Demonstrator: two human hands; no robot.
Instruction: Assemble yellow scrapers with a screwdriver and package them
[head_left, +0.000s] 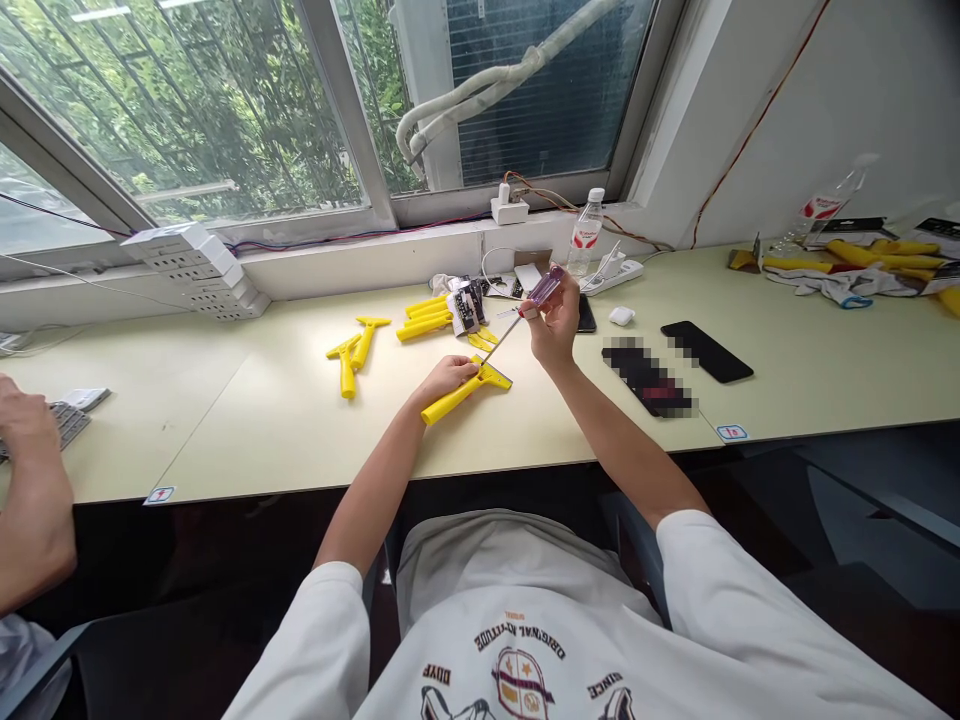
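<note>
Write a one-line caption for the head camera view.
Right hand holds a purple-handled screwdriver to a yellow plastic part under the left hand.

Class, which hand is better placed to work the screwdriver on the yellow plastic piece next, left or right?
Probably the right hand: it grips the purple-handled screwdriver, its shaft reaching the yellow plastic piece, while the left hand rests on that piece, holding it down.
</note>
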